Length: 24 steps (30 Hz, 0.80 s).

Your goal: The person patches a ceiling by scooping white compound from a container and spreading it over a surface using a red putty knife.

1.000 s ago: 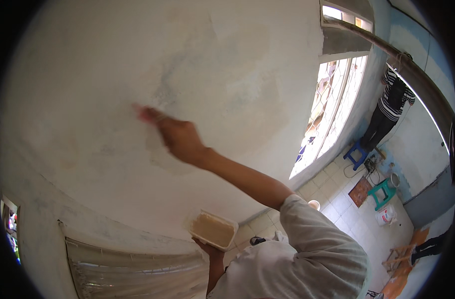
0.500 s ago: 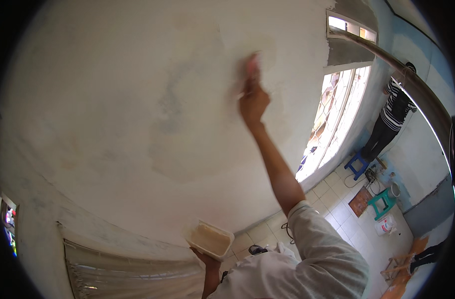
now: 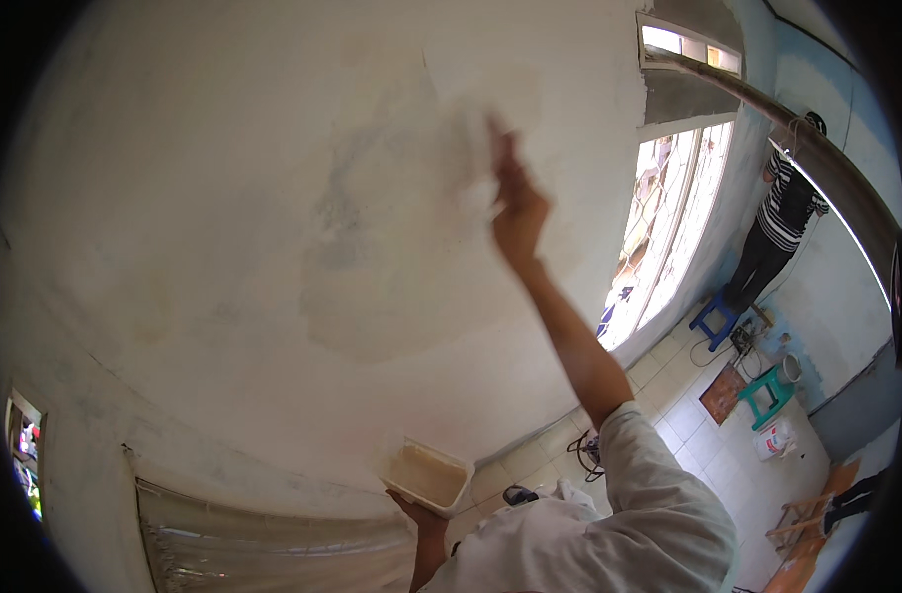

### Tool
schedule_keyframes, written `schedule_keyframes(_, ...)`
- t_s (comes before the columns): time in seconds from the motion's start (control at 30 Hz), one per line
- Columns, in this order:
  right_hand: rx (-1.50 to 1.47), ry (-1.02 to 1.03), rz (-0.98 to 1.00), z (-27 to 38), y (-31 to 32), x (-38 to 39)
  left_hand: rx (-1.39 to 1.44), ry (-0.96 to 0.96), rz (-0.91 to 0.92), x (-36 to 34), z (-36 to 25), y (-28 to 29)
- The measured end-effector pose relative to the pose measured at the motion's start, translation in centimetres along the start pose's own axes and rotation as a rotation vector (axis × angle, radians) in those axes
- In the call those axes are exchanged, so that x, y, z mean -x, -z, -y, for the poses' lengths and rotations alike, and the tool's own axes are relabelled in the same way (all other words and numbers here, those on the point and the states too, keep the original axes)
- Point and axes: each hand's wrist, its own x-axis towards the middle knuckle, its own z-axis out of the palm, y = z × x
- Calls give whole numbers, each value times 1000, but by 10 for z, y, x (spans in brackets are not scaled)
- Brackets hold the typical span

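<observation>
Raised at arm's length, my right hand (image 3: 520,217) is closed on a small reddish tool (image 3: 505,148), smeared by motion so its kind cannot be made out. It is at the off-white wall (image 3: 223,198), which carries grey and beige damp-looking patches; contact is hard to judge. Low down, my left hand (image 3: 421,514) grips a white rectangular tub (image 3: 463,486) from below, its fingers mostly hidden. Beige paste coats the inside of the tub.
A barred window (image 3: 663,217) is right of my arm. A pole (image 3: 737,91) crosses the upper right. Another person (image 3: 782,217) stands on a blue stool (image 3: 713,321). A green stool (image 3: 767,393), a white bucket (image 3: 772,440) and cables (image 3: 586,455) are on the tiled floor.
My right hand has shifted a little right and down along the wall with the tool. My left hand and the tub appear slightly farther right in view.
</observation>
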Motion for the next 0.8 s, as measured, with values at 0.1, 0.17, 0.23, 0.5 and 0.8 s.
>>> schedule_keyframes(0.1,362,-114,-161,-39,34,-85,-1,43,-43,3,-1,2)
schedule_keyframes(0.17,430,-234,-126,-50,29,-112,18,33,-19,5,-1,0)
schedule_keyframes(0.23,672,-55,-37,-44,-8,-112,30,8,7,4,-4,-6)
schedule_keyframes(0.5,221,377,485,141,-165,43,81,-157,33,8,-9,-4)
schedule_keyframes(0.8,-276,243,601,119,-91,85,133,-151,3,33,-14,-9)
